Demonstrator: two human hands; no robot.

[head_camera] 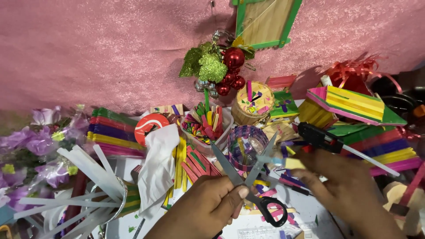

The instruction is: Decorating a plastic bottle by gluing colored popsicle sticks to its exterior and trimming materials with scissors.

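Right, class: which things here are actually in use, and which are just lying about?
In use: left hand; scissors, blades open; right hand; small light-blue stick piece.

Lying about: glue gun; tub of coloured craft sticks; red baubles; purple flowers.

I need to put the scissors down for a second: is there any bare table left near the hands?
Barely. The only bare white table shows between the left hand and right hand, below the scissors, strewn with stick scraps. Elsewhere is crowded: glue sticks left, craft-stick tub ahead, glue gun right.
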